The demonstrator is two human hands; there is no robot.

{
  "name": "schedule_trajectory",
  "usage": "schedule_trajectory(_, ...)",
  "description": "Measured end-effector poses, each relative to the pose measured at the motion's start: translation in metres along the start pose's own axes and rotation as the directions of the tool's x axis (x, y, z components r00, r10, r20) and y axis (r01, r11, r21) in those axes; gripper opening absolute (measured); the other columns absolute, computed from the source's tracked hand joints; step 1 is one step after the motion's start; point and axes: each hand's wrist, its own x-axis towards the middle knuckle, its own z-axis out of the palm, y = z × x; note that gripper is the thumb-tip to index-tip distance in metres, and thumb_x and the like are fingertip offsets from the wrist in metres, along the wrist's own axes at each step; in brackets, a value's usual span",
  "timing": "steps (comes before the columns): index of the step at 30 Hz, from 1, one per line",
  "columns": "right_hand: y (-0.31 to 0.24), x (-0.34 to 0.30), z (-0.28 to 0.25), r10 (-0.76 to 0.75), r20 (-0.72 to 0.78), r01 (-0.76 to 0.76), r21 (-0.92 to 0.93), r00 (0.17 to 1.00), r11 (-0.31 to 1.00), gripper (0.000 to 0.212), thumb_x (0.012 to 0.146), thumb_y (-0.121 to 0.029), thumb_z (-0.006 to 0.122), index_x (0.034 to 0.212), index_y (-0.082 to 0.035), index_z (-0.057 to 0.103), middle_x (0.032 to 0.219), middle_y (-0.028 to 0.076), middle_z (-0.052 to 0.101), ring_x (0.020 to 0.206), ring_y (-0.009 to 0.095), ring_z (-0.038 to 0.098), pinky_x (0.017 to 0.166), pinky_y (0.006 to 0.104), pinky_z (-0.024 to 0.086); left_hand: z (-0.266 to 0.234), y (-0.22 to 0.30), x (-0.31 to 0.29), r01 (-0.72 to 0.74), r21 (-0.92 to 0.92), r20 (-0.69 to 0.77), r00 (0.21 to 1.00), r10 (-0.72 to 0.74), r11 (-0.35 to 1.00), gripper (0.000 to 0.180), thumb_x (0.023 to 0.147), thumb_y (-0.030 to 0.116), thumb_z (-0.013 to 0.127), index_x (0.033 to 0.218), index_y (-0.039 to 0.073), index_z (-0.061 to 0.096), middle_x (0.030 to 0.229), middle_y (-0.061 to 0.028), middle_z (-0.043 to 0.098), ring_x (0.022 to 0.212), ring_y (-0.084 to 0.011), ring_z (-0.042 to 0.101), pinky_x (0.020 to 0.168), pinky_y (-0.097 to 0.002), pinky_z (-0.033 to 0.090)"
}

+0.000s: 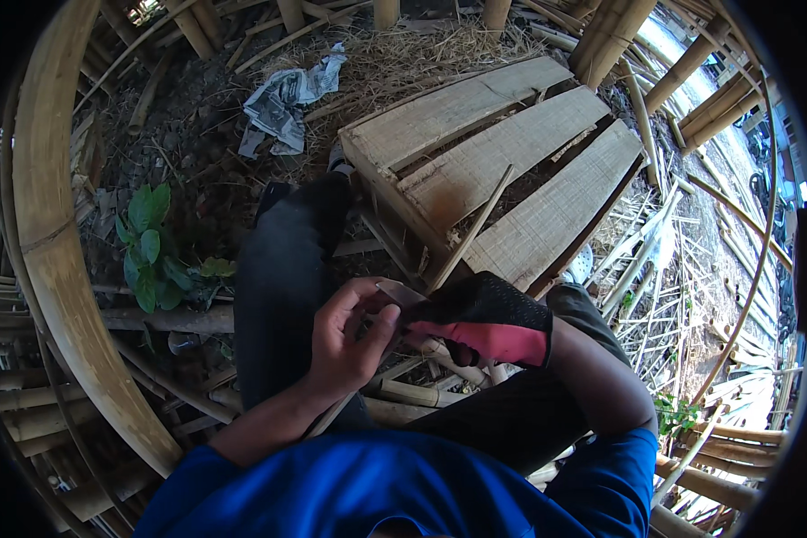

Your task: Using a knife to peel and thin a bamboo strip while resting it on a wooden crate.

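Observation:
My bare left hand (354,332) is closed, thumb against bent fingers, around a long thin bamboo strip (477,226). The strip slants from above the wooden bench down between my hands, and its lower end shows by my left forearm. At my left fingertips lies a flat, thin, blade-like piece (402,292). Right beside it, my right hand (493,321), in a black and pink-red glove, is closed with its knuckles up. What its fingers grip is hidden by the glove.
A low slatted wooden bench (502,134) stands in front of my legs. Crumpled newspaper (291,99) lies on the ground beyond, near dry straw. A leafy plant (152,247) grows at left. A curved bamboo pole (63,251) arches beside me, and bamboo scraps (637,260) litter the right.

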Motion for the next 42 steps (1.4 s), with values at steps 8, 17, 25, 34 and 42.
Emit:
schedule_trajectory(8,0.004,-0.017,-0.045,-0.172,-0.325,0.051,-0.349,0.930,0.936,0.031,0.106,-0.029,0.057,0.127,-0.009,0.071,0.092,0.009,0.072,0.082,0.021,0.072,0.077,0.0338,0.058,-0.015,-0.014,-0.005,0.637,-0.018,0.297,0.739,-0.605,0.770,0.050,0.111,0.046,0.043,0.123,0.001,0.061,0.104,-0.0072,0.068,0.088,-0.0137,0.068,0.068,-0.0279,0.054)
schedule_trajectory(17,0.053,-0.012,-0.084,-0.149,-0.690,-0.292,-0.479,0.709,0.828,0.025,0.099,-0.018,0.061,0.120,-0.011,0.074,0.094,0.014,0.071,0.094,0.026,0.072,0.078,0.0362,0.056,-0.009,-0.006,-0.005,0.732,0.085,0.392,0.599,-0.698,0.676,0.053,0.112,0.050,0.036,0.099,0.005,0.058,0.060,0.0013,0.049,0.042,-0.0069,0.042,0.040,-0.0241,0.036)
schedule_trajectory(25,0.046,-0.019,-0.108,-0.003,-0.710,-0.421,-0.420,0.704,0.804,0.023,0.095,-0.018,0.058,0.102,-0.007,0.078,0.092,0.012,0.073,0.084,0.024,0.069,0.079,0.0346,0.052,-0.005,-0.006,-0.008,0.718,0.059,0.374,0.629,-0.682,0.694,0.051,0.112,0.054,0.033,0.094,0.010,0.050,0.058,0.0046,0.040,0.043,-0.0043,0.035,0.039,-0.0215,0.030)
schedule_trajectory(34,0.030,-0.003,-0.083,0.182,-0.480,-0.371,-0.335,0.858,0.866,0.027,0.096,-0.025,0.060,0.111,-0.013,0.078,0.111,0.018,0.072,0.105,0.034,0.071,0.090,0.0421,0.055,-0.013,-0.008,-0.008,0.835,-0.063,0.489,0.503,-0.712,0.547,0.054,0.110,0.063,0.030,0.093,0.013,0.045,0.058,0.0065,0.035,0.043,-0.0033,0.030,0.039,-0.0209,0.026)
schedule_trajectory(42,0.056,0.003,-0.060,-0.028,-0.692,-0.463,-0.512,0.721,0.724,0.028,0.097,-0.027,0.060,0.114,-0.015,0.078,0.094,0.013,0.077,0.088,0.030,0.075,0.080,0.0400,0.058,-0.012,-0.004,-0.002,0.863,-0.054,0.509,0.456,-0.730,0.502,0.055,0.109,0.064,0.031,0.092,0.014,0.044,0.058,0.0065,0.033,0.042,-0.0036,0.030,0.038,-0.0208,0.026)
